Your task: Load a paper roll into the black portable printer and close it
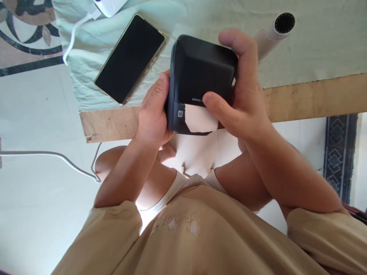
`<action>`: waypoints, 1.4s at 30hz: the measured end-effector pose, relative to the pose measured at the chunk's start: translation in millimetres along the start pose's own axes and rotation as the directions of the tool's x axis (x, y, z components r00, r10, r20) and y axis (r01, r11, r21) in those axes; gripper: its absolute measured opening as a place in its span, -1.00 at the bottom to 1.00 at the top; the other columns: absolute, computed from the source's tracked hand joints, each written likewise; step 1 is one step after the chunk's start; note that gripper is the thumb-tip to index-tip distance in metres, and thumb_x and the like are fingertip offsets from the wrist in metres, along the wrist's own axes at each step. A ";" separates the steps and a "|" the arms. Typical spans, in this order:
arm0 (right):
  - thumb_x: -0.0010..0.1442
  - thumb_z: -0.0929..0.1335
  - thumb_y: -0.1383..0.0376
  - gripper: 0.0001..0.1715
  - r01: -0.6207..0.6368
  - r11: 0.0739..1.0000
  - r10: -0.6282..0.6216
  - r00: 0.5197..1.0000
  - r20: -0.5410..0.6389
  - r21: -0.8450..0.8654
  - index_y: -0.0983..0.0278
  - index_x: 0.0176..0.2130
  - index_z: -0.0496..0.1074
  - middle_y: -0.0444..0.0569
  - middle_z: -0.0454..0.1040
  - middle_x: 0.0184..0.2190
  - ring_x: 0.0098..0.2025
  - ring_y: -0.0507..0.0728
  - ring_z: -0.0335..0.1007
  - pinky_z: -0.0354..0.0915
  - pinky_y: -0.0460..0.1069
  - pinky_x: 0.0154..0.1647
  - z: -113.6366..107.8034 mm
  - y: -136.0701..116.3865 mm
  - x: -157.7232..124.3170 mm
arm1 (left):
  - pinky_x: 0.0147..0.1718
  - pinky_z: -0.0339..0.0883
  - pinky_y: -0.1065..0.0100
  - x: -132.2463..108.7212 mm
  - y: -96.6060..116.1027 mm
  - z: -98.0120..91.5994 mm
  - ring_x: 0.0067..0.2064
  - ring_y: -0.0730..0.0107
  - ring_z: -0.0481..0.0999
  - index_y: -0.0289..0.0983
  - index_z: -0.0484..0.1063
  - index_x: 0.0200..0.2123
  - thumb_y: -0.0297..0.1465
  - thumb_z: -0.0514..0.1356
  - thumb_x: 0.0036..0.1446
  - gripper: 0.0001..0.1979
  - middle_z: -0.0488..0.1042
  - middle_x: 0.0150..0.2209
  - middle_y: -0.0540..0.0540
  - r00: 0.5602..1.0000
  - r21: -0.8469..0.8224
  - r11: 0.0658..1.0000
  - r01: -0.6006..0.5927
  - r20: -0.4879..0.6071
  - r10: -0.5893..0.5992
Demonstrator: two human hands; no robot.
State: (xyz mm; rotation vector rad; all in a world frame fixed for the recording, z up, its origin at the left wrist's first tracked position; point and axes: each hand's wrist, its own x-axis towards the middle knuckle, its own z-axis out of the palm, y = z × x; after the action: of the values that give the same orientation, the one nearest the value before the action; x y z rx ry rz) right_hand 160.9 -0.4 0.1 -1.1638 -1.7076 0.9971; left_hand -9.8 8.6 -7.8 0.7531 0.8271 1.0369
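Observation:
Both my hands hold a black label printer (pixel 205 74) with "NIIMBO" lettering partly covered by my thumb. My left hand (pixel 155 109) grips its left side, the fingers hidden beneath. Around its right side is my right hand (pixel 246 95), thumb lying on the top near the lettering and index finger at the far right corner. A pale paper label (pixel 201 118) covers part of the printer's near face, beside a small white square mark. Just left of the printer, a dark-screened phone (pixel 130 59) in a clear case lies on the cloth.
A green cloth (pixel 321 49) covers the table, whose wooden edge (pixel 312 95) runs in front of me. A white cylindrical device (pixel 268 40) lies behind my right hand. At upper left, a white cable (pixel 75 32) plugs into a white device (pixel 110 5). Another cable (pixel 57 154) hangs lower left.

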 end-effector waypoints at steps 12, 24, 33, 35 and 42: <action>-0.01 0.40 0.02 -0.14 0.207 0.976 -0.202 0.977 0.073 -0.073 0.10 0.18 0.01 0.01 0.08 0.23 0.30 0.22 0.06 0.11 0.21 0.35 -8.1 4.9 4.9 | -0.12 0.37 0.36 7.0 -1.1 -14.0 0.06 0.23 0.47 -0.25 0.51 -0.17 -0.30 0.08 0.22 -0.75 0.59 -0.22 0.02 0.995 0.038 0.997 -0.074 0.068 0.071; 0.11 0.34 0.07 -0.62 0.087 0.963 -0.185 0.904 -0.385 -0.256 0.15 -0.12 0.24 -0.19 0.35 -0.08 -0.38 -0.10 0.26 0.12 -0.10 -0.53 -19.0 -21.7 5.0 | -0.02 0.39 0.20 -3.4 3.4 8.8 0.09 0.08 0.46 -0.27 0.45 -0.16 -0.15 0.13 0.11 -0.65 0.53 -0.20 -0.12 0.993 0.093 0.992 -0.085 0.090 0.077; 0.18 0.28 0.28 -0.85 0.009 0.826 -0.204 0.937 -0.283 -0.564 0.30 -0.39 0.37 -0.15 0.39 -0.45 -0.49 -0.10 0.20 0.19 -0.08 -0.37 -22.1 -23.9 2.4 | -0.08 0.38 0.17 -0.2 1.5 0.1 -0.01 0.04 0.48 -0.20 0.43 -0.05 -0.04 0.14 0.09 -0.54 0.52 -0.20 -0.11 0.981 0.208 0.970 -0.126 0.174 0.091; 0.17 0.28 0.27 -0.86 -0.006 0.778 -0.087 0.989 -0.117 -0.628 0.23 -0.29 0.43 -0.16 0.48 -0.32 -0.42 -0.05 0.29 0.19 -0.06 -0.34 -23.8 -27.0 0.8 | -0.20 0.39 0.22 -0.2 0.3 0.2 -0.12 0.13 0.50 -0.19 0.41 -0.01 -0.07 0.14 0.09 -0.53 0.51 -0.20 -0.10 0.978 0.226 0.964 -0.141 0.184 0.100; 0.15 0.27 0.19 -0.82 -0.053 0.719 0.143 0.987 0.072 -0.693 0.13 -0.22 0.40 -0.19 0.50 -0.32 -0.43 0.01 0.30 -0.11 -0.05 -0.48 -24.7 -35.3 -0.8 | -0.25 0.44 0.24 -3.9 2.7 3.4 -0.01 0.08 0.50 -0.19 0.37 0.08 -0.11 0.16 0.10 -0.49 0.50 -0.06 -0.11 0.985 0.315 0.941 -0.126 0.154 0.080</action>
State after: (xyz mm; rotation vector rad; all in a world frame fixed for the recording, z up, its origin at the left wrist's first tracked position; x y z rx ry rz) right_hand 173.2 -6.4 40.9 -1.7048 -2.2299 0.4733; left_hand -9.1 5.4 -3.0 1.1465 0.8542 0.9392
